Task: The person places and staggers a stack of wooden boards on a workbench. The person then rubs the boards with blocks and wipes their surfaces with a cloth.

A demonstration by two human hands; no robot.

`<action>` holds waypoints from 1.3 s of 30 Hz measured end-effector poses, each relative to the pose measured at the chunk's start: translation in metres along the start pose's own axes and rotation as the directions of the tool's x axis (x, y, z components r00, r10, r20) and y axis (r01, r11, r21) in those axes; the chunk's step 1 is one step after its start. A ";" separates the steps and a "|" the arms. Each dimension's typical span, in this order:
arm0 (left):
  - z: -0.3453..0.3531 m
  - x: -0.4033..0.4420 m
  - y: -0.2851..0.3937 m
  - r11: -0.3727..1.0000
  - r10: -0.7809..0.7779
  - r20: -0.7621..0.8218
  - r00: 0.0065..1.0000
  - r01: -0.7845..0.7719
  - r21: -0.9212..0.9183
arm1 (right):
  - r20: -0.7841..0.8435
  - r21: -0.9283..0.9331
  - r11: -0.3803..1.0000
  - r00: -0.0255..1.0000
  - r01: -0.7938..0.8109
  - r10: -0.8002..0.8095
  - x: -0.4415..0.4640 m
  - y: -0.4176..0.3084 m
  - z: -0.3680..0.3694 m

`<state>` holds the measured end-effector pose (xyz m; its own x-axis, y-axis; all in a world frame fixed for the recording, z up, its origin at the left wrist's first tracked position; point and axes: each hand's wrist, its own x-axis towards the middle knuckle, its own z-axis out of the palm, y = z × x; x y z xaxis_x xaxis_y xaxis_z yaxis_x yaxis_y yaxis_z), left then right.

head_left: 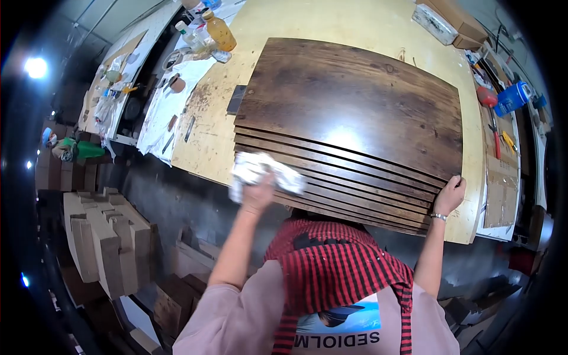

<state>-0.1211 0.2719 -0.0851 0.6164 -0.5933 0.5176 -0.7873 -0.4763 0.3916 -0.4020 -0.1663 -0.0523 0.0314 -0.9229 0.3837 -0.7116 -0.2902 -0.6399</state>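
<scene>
A fanned stack of dark brown wooden boards [355,100] lies on the light wooden table [201,142], its stepped edges facing my body. My left hand [259,192] grips a crumpled white cloth [266,170] over the left front edges of the stack. At the right front corner, my right hand [451,195] is closed around the board edges, with a bracelet on its wrist. The top board is glossy and reflects a bright light near its front edge.
Bottles [219,31] and a white sheet [171,106] with small tools are at the back left. A cardboard box [455,21] sits at the back right. Farther right are a blue can [512,99] and pliers [494,133]. Cardboard pieces [109,242] stand on the lower left. Another person [49,137] is far left.
</scene>
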 end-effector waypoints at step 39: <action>-0.032 -0.017 0.001 0.958 -0.130 -0.103 0.986 0.152 0.241 | 0.054 0.023 0.998 0.997 0.054 -0.055 0.007 0.011 0.001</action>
<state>-0.1325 0.3026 -0.0689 0.7091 -0.4558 0.5380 -0.6573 -0.7034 0.2705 -0.4093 -0.1766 -0.0575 0.1088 -0.9179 0.3817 -0.6922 -0.3456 -0.6336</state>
